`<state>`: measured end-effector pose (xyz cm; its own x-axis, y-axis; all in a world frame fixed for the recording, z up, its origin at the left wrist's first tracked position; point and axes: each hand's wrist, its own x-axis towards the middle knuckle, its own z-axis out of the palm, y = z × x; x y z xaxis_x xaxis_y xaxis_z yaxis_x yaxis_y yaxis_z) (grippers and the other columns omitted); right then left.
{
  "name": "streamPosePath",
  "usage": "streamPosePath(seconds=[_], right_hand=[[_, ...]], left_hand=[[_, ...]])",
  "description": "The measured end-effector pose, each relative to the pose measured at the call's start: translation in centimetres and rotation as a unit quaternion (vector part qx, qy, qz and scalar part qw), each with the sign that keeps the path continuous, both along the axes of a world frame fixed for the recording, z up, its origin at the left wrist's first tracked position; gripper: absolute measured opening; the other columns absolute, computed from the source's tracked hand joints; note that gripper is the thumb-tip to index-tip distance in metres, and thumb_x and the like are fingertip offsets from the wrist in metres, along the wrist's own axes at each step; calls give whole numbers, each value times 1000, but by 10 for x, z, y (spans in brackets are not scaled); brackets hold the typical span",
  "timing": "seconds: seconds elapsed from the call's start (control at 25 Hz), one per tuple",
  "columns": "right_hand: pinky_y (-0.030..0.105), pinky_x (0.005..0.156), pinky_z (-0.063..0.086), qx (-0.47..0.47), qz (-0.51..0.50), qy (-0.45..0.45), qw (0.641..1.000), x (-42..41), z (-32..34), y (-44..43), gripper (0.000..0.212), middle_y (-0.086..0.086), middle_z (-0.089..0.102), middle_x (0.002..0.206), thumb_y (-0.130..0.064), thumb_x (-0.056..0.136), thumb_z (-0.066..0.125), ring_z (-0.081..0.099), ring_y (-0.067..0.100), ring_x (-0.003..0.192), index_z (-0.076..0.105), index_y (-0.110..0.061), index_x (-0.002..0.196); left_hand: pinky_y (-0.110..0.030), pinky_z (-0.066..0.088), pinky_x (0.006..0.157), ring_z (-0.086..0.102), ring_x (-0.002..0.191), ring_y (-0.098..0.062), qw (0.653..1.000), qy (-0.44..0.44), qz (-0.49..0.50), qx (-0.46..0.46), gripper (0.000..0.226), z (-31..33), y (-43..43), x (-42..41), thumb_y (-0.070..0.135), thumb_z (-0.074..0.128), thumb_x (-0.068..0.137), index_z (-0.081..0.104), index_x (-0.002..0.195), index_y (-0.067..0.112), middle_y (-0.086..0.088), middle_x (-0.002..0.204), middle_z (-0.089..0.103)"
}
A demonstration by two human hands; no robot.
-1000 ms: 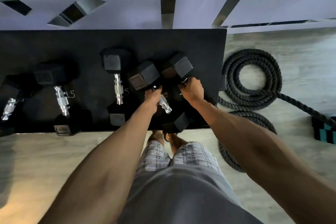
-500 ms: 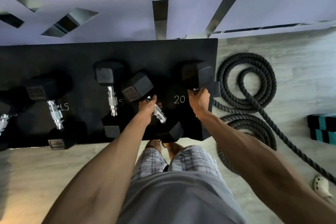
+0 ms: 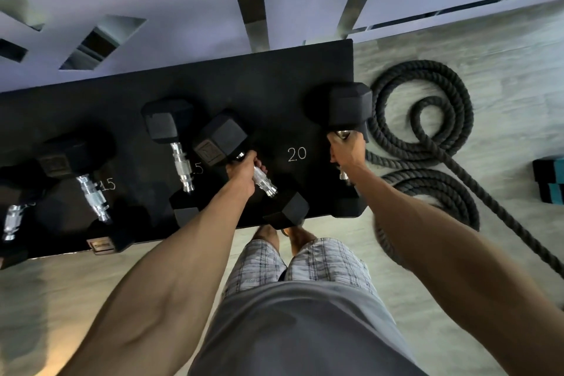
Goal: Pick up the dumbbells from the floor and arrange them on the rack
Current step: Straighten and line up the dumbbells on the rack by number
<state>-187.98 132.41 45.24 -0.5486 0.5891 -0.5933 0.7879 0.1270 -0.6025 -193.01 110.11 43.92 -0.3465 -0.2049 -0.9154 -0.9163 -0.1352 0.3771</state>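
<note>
Two hex dumbbells are being placed on the black rack [image 3: 274,76].
The right dumbbell [image 3: 351,107] is lying along the rack's right edge, the left dumbbell [image 3: 222,139] slanting nearer the middle. Likely heavy and rigid, they are best gripped at the knurled steel handles, where the right hand [image 3: 348,151] and left hand [image 3: 242,172] are curling their fingers. Chalked "20" [image 3: 297,154] and "15" [image 3: 109,185] are showing.

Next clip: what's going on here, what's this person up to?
A person stands over a black rack, holding a dumbbell in each hand. The left hand grips the handle of an angled dumbbell, just left of the chalked 20 mark. The right hand grips the handle of a second dumbbell at the rack's right edge. Other dumbbells sit further left. A coiled rope lies beside the rack.
</note>
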Motion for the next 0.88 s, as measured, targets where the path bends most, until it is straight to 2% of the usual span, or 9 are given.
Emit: streamPosePath(seconds=[0.08, 0.2, 0.32, 0.44, 0.56, 0.64, 0.76, 0.88], right_hand=[[30, 47, 45, -4, 6, 5, 1000, 3, -5, 11, 40, 9, 51, 41, -23, 79, 59, 51, 21, 35, 49, -11, 42], [39, 46, 45, -9, -16, -9, 1000, 8, -20, 13, 38, 9, 49, 42, -30, 72, 60, 50, 25, 40, 46, -11, 41], [39, 46, 43, -27, -11, -12, 1000, 9, -29, 9, 37, 10, 46, 46, -33, 69, 58, 48, 24, 43, 43, -12, 43], [38, 45, 44, -14, -7, -2, 1000, 8, -21, 9, 39, 7, 44, 46, -29, 73, 59, 48, 23, 43, 41, -13, 43], [38, 43, 45, -4, 4, 1, 1000, 9, -17, 9, 39, 6, 45, 45, -27, 76, 61, 49, 24, 40, 42, -12, 45], [28, 40, 41, -6, 7, -2, 1000, 10, -13, 9, 38, 7, 46, 46, -21, 81, 62, 48, 20, 36, 45, -13, 47], [18, 34, 39, -4, 21, 5, 1000, 9, -9, 11, 38, 7, 50, 46, -14, 85, 60, 48, 7, 28, 48, -10, 49], [20, 34, 40, -4, 29, 11, 999, 10, -12, 11, 37, 8, 53, 45, -15, 85, 58, 51, 9, 28, 50, -8, 49]], left_hand=[[-28, 48, 47, 48, 38, -16, 1000, -3, 6, -15, 23, 0, 2, -1, 8, 62, 88, 46, 72, 10, -5, 53, 48], [-28, 48, 47, 48, 42, -17, 1000, -5, 19, -24, 14, -2, 3, 0, 6, 63, 86, 49, 81, 7, -6, 54, 49], [-26, 46, 45, 47, 41, -16, 999, 2, 15, -41, 19, 3, 12, -1, 5, 64, 84, 49, 96, 5, -6, 53, 49], [-23, 40, 39, 44, 36, -14, 995, 28, -62, -71, 12, 14, 24, -3, 4, 63, 85, 51, 83, 5, -7, 51, 48], [-22, 38, 38, 43, 37, -14, 983, 45, -152, -92, 16, 22, 39, -11, 7, 65, 85, 53, 74, 8, -7, 53, 49], [-22, 38, 39, 45, 37, -14, 973, 44, -202, -100, 17, 22, 45, -18, 11, 67, 84, 54, 74, 10, -5, 53, 51], [-17, 35, 34, 45, 36, -12, 964, 49, -235, -114, 23, 20, 46, -24, 13, 67, 84, 52, 66, 15, -2, 54, 51], [-18, 35, 35, 44, 34, -10, 967, 41, -225, -113, 24, 15, 42, -18, 12, 66, 86, 52, 67, 16, -2, 53, 50]])
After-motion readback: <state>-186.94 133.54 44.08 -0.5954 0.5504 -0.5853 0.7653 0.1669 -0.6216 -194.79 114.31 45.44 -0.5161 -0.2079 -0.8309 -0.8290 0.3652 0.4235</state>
